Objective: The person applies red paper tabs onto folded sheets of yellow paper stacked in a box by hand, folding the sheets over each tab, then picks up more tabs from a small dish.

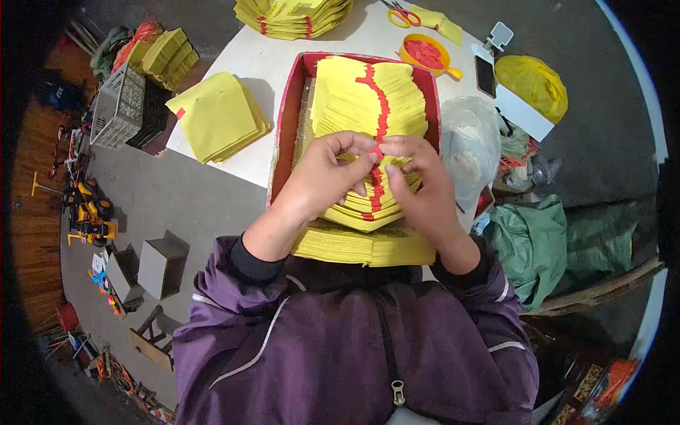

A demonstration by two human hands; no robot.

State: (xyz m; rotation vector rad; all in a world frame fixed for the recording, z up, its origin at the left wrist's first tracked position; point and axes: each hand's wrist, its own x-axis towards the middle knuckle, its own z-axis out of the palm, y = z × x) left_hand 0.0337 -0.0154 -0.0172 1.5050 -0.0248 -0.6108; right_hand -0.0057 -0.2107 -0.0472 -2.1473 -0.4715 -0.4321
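My left hand [322, 173] is closed, thumb and forefinger pinching a small red paper slip [377, 151]. On the other side of that slip, the fingertips of my right hand [427, 184] close in a pinch at its edge. Both hands are over a long row of folded yellow paper sheets [404, 95], fanned in overlapping layers, with red slips running down the middle. The row lies in a red box [287, 120]. A thick stack of yellow paper [333, 246] is at the box's near end, below my wrists.
On the white table [234, 60] lie a yellow paper pile [216, 117], another stack [294, 18], scissors [401, 15], a yellow-orange bowl of red slips [443, 60] and a phone [485, 76]. A clear plastic bag [471, 138] stands right; crates [120, 106] are left.
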